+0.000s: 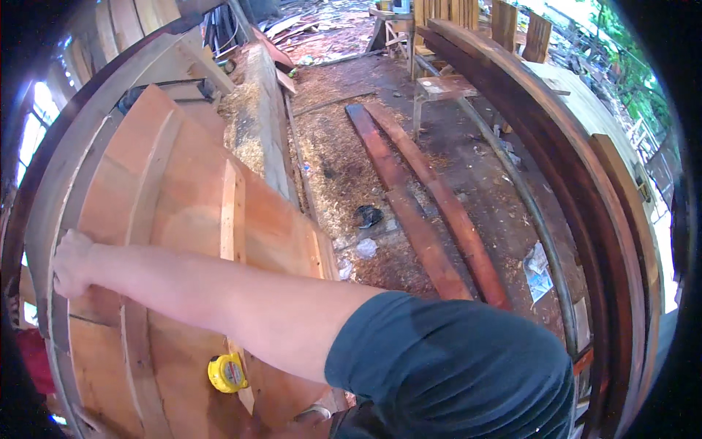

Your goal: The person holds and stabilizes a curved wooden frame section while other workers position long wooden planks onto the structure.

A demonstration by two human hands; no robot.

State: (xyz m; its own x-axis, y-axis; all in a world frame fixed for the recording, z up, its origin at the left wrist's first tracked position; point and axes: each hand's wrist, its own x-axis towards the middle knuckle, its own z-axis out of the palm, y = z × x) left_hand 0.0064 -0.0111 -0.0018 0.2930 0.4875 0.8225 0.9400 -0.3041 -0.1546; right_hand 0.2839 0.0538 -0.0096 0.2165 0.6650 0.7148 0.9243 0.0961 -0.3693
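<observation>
My right arm, in a dark sleeve, reaches across to the far left. My right hand is closed at the long outer edge of a large wooden panel, its fingers curled downward. Whatever lies inside the fingers is hidden. The reddish-brown plywood panel has narrow wooden battens fixed across its face. Below my forearm, a yellow tape measure rests on the panel beside a batten. My left hand does not show.
Two long reddish planks lie on the dirt floor among wood shavings. A thick squared beam runs beyond the panel. Long dark boards stand on the right beside a metal pipe. A small wooden stool stands farther back.
</observation>
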